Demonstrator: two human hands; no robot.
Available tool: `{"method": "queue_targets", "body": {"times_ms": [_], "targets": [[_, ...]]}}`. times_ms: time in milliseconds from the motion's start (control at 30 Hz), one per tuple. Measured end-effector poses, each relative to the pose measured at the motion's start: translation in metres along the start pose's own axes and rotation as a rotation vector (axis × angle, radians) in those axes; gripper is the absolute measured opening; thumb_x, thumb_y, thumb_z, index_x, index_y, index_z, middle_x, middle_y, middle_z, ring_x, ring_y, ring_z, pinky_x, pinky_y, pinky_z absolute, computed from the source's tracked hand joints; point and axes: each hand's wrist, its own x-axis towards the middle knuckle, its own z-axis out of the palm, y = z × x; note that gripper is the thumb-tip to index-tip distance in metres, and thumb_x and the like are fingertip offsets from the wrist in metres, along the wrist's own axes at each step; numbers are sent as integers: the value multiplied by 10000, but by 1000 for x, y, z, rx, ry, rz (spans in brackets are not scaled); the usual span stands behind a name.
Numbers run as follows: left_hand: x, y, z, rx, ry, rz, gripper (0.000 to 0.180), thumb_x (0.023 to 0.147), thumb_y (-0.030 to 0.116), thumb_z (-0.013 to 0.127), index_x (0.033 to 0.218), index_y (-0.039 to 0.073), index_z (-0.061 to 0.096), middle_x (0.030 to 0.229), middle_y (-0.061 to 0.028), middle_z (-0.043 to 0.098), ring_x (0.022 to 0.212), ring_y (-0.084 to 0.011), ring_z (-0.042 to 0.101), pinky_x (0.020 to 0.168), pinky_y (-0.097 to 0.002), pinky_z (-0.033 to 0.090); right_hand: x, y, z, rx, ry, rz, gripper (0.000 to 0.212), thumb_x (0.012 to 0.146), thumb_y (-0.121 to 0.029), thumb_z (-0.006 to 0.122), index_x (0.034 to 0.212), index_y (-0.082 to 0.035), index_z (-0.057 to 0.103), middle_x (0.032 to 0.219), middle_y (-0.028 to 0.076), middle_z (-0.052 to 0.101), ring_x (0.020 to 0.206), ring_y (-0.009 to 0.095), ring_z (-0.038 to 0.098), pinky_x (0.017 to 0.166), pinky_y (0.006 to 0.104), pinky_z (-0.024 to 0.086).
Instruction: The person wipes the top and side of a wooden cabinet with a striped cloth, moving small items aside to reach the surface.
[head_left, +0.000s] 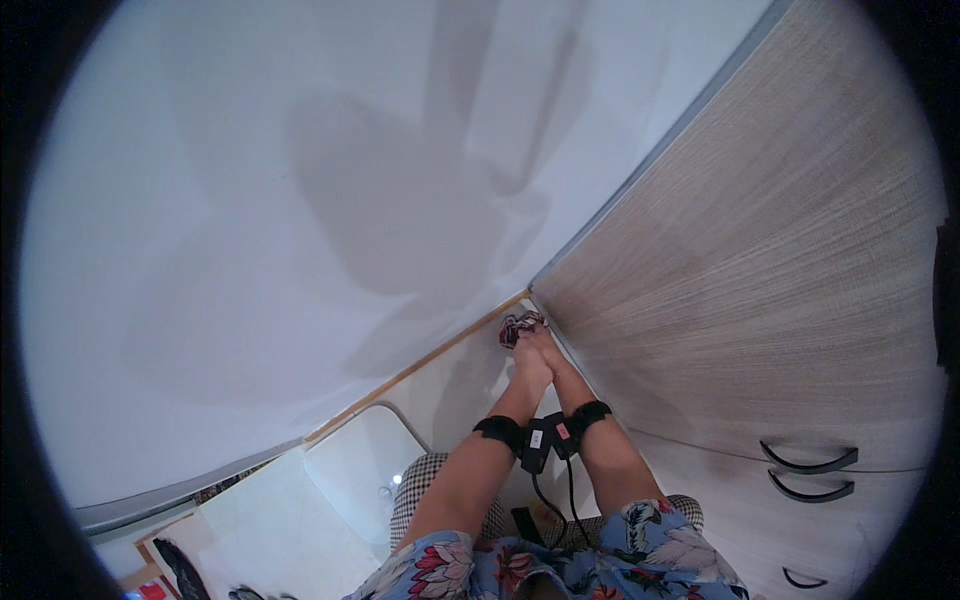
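Pinching patterned cloth (517,326), both hands' grip, floor corner

A home room — wood-grain wardrobe (780,250), white wall (300,200), tiled floor (270,520).

The floor (455,385) is pale and smooth, running between a white wall and a wood-grain cabinet front; a thin wooden strip (420,370) edges it along the foot of the wall; in the far corner, where wall and cabinet meet, a small patterned cloth (515,325) lies bunched on the floor; nearer, a white rounded lid or seat (355,470) sits low beside the wall; a checked cloth (420,485) lies just beside it.
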Motion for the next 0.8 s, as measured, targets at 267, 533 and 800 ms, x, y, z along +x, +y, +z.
{"method": "queue_targets", "body": {"times_ms": [267, 533, 800], "targets": [[-61, 1, 42, 67, -96, 109, 355, 979, 293, 346, 1167, 79, 559, 1132, -104, 605, 1042, -263, 570, 913, -378, 451, -2, -18, -30, 159, 116, -244, 291, 931, -185, 559, 1136, 21, 537, 1164, 154, 556, 1066, 312, 504, 953, 414, 393], [20, -56, -17, 553, 67, 257, 383, 947, 332, 424, 1126, 28, 573, 1069, -179, 622, 991, -316, 599, 866, -401, 480, -16, 22, -22, 86, 52, 68, 291, 935, -168, 556, 1166, 6, 527, 1180, 140, 545, 1075, 312, 496, 953, 414, 390], [-24, -78, 40, 1468, 261, 498, 427, 971, 301, 374, 1280, 31, 494, 1173, -142, 574, 1032, -274, 572, 832, -344, 479, -18, 62, -62, 232, 49, 34, 296, 940, -152, 552, 1197, -8, 516, 1196, 127, 534, 1083, 311, 487, 953, 413, 387]]}}
